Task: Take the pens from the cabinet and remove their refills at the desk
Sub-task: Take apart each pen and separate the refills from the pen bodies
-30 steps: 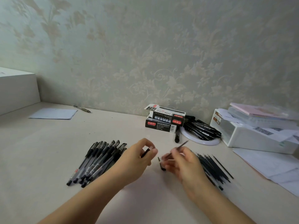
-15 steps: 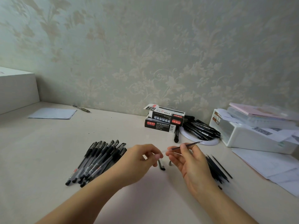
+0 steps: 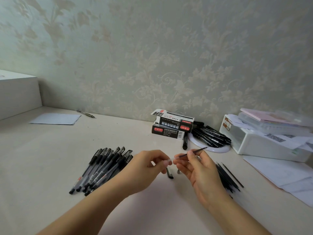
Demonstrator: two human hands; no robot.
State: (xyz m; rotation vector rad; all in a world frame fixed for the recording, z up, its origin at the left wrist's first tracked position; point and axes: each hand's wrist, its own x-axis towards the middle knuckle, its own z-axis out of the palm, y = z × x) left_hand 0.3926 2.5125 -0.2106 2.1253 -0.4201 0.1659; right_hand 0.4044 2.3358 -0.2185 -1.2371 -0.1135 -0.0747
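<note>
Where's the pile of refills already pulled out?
In the head view, the loose refills lie on the desk just right of the right hand, between it and the white papers.

— What is the person wearing on the arms?
— Nothing that shows. Both forearms are bare from the bottom edge of the view up to the wrists, with no sleeve or cuff.
— Any watch, ring or bracelet?
— None visible on the left hand [image 3: 149, 164] or the right hand [image 3: 199, 168].
— And the nails?
— Short and plain on the fingertips above the desk [image 3: 42, 158].
</note>
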